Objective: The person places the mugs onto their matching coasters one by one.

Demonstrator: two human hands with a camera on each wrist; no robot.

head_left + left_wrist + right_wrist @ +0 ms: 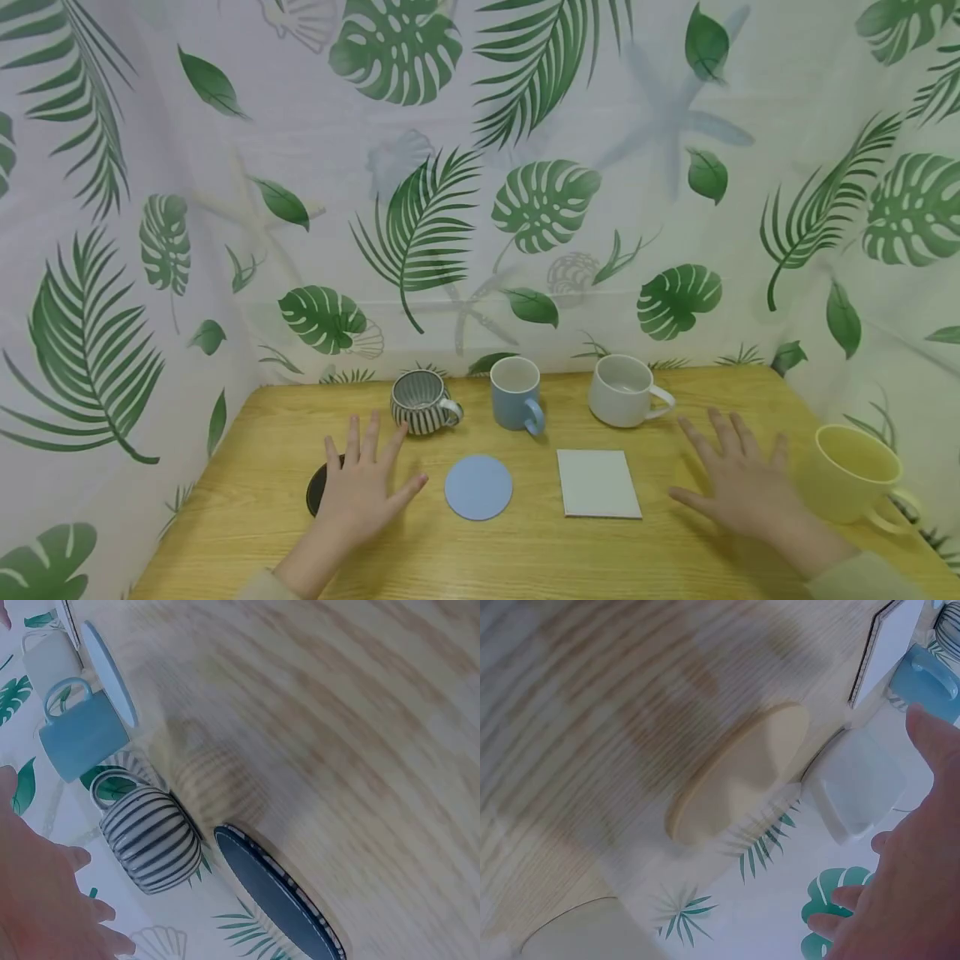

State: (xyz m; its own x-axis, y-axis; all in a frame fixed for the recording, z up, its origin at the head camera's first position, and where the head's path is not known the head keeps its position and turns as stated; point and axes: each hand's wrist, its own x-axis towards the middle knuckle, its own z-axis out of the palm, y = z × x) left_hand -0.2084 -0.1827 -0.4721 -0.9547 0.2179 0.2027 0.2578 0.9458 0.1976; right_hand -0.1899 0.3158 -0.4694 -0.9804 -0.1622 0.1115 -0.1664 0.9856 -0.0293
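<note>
Fingers [724, 432] splayed on both hands [358, 493]

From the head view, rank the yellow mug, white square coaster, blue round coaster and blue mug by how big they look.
Largest to smallest:
1. Yellow mug, perhaps partly because it sits nearer the camera.
2. White square coaster.
3. Blue round coaster and blue mug: too alike to rank.

head | black coaster [317, 488] | partly behind left grip [362, 489] | sleeves [866, 577] cropped
</note>
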